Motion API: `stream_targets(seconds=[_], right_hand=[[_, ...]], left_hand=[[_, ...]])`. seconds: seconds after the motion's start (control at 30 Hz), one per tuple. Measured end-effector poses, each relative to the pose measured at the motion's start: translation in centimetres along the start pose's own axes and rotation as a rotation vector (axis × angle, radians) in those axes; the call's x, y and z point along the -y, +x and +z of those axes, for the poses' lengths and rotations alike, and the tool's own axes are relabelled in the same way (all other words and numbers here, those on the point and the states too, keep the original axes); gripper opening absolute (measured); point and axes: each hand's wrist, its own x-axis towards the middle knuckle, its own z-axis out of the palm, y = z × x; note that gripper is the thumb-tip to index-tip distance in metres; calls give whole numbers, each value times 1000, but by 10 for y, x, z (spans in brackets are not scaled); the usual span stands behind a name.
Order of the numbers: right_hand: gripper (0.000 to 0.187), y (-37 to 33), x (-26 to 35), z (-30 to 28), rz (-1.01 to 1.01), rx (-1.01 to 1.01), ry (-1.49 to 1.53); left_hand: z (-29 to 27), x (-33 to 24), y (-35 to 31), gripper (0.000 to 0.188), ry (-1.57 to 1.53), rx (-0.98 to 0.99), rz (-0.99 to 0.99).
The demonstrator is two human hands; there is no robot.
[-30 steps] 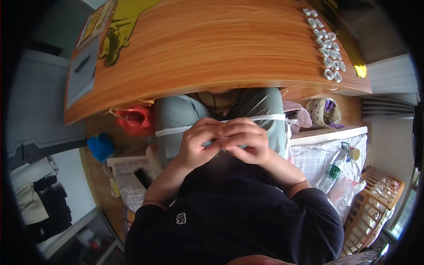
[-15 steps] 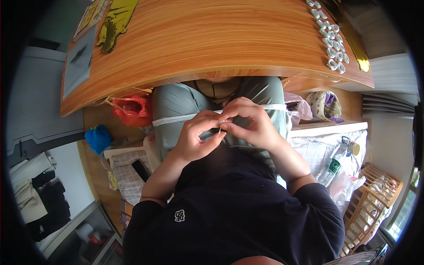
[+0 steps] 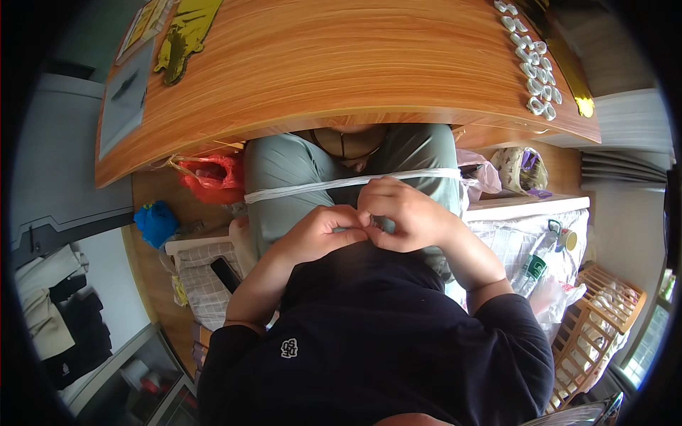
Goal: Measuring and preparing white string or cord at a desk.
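Note:
My left hand (image 3: pixel 323 232) and my right hand (image 3: pixel 403 214) meet over my lap, fingertips touching. Both are closed in a pinch. A small pale item (image 3: pixel 374 223) shows at the right fingers; most of it is hidden, and its kind cannot be made out. Beyond the hands, a white band (image 3: pixel 305 189) runs across both thighs of my grey-green trousers (image 3: pixel 284 167). On the right side of the wooden table (image 3: pixel 334 64) lie several small white looped pieces (image 3: pixel 534 86) in rough rows.
The table's front edge crosses above my knees. Gold foil (image 3: pixel 186 42) and a grey sheet (image 3: pixel 128 99) lie at its left. A red plastic bag (image 3: pixel 217 181) and a blue bundle (image 3: pixel 156 222) are at left; a phone (image 3: pixel 226 274), a bottle (image 3: pixel 529 275) and a wooden rack (image 3: pixel 597 319) flank me.
Both hands have come down nearer my body, uncovering more of the white band. The small whitish coil seen between the fingers before is now mostly hidden.

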Motion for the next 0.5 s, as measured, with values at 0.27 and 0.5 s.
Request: stream_targets(seconds=[0.27, 0.5], right_hand=[[15, -7, -13, 15, -24, 20, 9], [19, -14, -18, 20, 63, -36, 94]], left_hand=[[11, 10, 1, 14, 18, -22, -28], [12, 7, 3, 13, -4, -23, -64]])
